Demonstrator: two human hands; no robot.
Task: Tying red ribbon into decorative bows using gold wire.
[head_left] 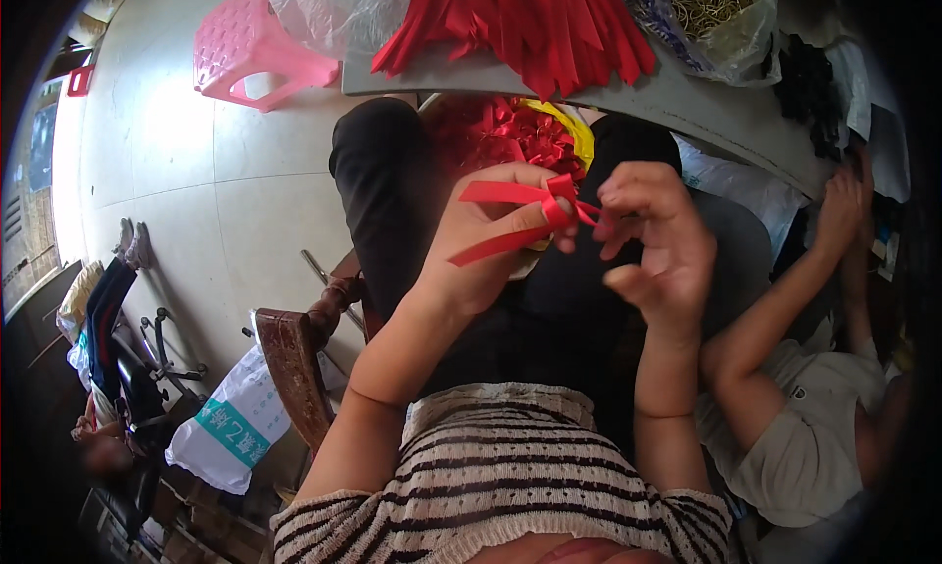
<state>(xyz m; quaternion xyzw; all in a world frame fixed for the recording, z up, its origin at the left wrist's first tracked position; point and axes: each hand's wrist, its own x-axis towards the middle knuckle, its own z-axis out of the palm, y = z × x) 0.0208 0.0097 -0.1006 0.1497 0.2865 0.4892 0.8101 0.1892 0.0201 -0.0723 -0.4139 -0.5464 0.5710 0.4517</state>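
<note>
A red ribbon bow [515,216] is pinched between the thumb and fingers of my left hand [481,235], with two flat tails pointing left. My right hand [657,235] is close beside it, its fingers curled at a thin red strand on the bow's right side and its thumb held apart below. The strand seems caught at those fingertips; exactly how is hidden. Below the table edge, between my knees, a container lined with a yellow bag [567,123] holds a heap of red ribbon bows [500,137].
Long red ribbons [520,25] hang over the grey table [706,113], beside a clear bag of gold-coloured ties [711,5]. A pink stool [260,49] stands at left. Another person's arm [785,309] works at right; a wooden chair arm [294,358] flanks my left elbow.
</note>
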